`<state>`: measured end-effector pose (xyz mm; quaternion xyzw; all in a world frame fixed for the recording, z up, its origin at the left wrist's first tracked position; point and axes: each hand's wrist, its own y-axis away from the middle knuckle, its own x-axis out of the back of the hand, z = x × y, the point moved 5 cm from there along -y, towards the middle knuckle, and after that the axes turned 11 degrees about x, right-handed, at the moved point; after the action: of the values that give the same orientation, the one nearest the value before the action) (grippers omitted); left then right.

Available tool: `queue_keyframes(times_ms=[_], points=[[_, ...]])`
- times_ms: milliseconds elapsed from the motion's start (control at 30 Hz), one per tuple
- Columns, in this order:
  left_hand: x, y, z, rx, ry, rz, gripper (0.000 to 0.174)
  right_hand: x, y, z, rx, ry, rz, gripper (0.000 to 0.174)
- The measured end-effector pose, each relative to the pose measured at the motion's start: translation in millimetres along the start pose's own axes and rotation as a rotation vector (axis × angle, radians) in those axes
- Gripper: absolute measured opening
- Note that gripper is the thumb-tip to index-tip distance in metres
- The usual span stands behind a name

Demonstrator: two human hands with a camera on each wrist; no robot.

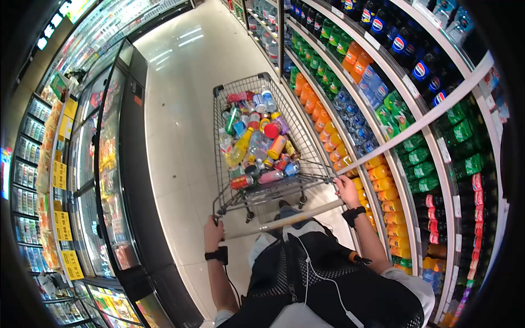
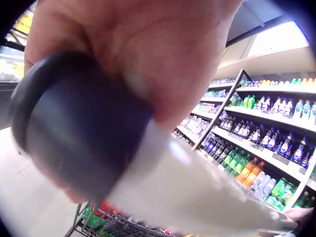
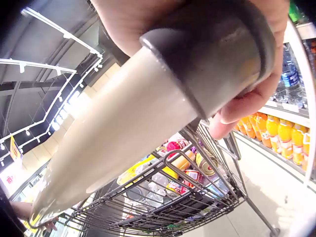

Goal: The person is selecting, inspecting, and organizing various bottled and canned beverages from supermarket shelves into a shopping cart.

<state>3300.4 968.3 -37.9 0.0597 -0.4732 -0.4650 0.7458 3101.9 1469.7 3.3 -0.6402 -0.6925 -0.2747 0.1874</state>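
A wire shopping cart (image 1: 219,158) stands in front of the person, piled with bottles and cans, among them a yellow bottle (image 1: 240,146). Its pale handlebar (image 1: 301,214) runs between the hands. At the bar's left end the left hand (image 1: 214,229) grips, and the right hand (image 1: 348,191) grips the right end. In the left wrist view the left hand (image 2: 133,44) wraps round the dark end piece (image 2: 89,128). The right wrist view has the right hand (image 3: 247,106) curled round the other dark end piece (image 3: 212,54).
Drink shelves (image 1: 383,147) line the right side, close to the cart. Dark chiller cabinets (image 1: 134,164) run along the left. A pale tiled floor (image 1: 175,109) stretches ahead between them. A pale diagonal strip (image 1: 421,121) crosses before the right shelves.
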Motion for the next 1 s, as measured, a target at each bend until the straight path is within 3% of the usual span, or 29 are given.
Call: queue_keyframes(times_ms=[33,100,133,200,267,333,367,400,433,467,500,633,767,833,867,900,967,1000], points=[[8,-11,33,-0.044,-0.183,0.025,0.035,8,-26,-4,0.02,0.026,0.022,0.04],[24,-37,128,-0.167,-0.275,0.376,0.042,26,-82,-13,0.071,0.024,0.025,0.04],[18,-65,177,-0.174,-0.281,0.387,0.042,37,-111,-24,0.104,-0.016,0.045,0.04],[1,-121,290,-0.463,-0.044,0.381,0.049,60,-174,-31,0.132,-0.024,0.035,0.03],[-55,-202,381,-0.528,-0.049,0.288,0.055,92,-237,-33,0.132,-0.06,0.026,0.026],[-110,-277,481,-0.481,-0.161,0.251,0.061,132,-302,-45,0.099,-0.064,0.026,0.026],[-136,-310,522,-0.32,-0.202,0.193,0.068,154,-341,-45,0.086,-0.041,-0.002,0.025],[-188,-375,545,-0.33,-0.234,0.215,0.076,184,-384,-49,0.05,-0.052,0.011,0.025],[-212,-395,600,-0.367,-0.142,0.232,0.087,210,-429,-53,0.013,-0.066,0.024,0.024],[-220,-403,638,-0.229,-0.313,0.205,0.098,224,-470,-59,0.025,-0.115,0.041,0.025],[-232,-414,660,-0.12,-0.394,0.209,0.105,235,-494,-61,0.03,-0.145,0.022,0.025],[-256,-468,710,-0.102,-0.449,0.22,0.107,252,-566,-45,0.071,-0.061,0.032,0.025],[-257,-474,728,-0.037,-0.443,0.159,0.103,262,-581,-43,0.054,-0.134,-0.007,0.025],[-248,-463,738,0.041,-0.518,0.042,0.096,283,-578,-51,0.061,-0.105,-0.01,0.025],[-252,-449,737,0.071,-0.497,-0.229,0.089,295,-574,-47,0.068,-0.112,-0.01,0.025],[-253,-432,739,0.073,-0.506,-0.217,0.089,304,-566,-38,0.06,-0.113,-0.012,0.025],[-270,-393,727,0.292,0.063,-0.351,0.079,327,-557,-22,0.026,-0.169,-0.014,0.026],[-269,-375,723,0.296,0.058,-0.337,0.079,338,-549,-22,-0.019,-0.214,-0.013,0.028]])
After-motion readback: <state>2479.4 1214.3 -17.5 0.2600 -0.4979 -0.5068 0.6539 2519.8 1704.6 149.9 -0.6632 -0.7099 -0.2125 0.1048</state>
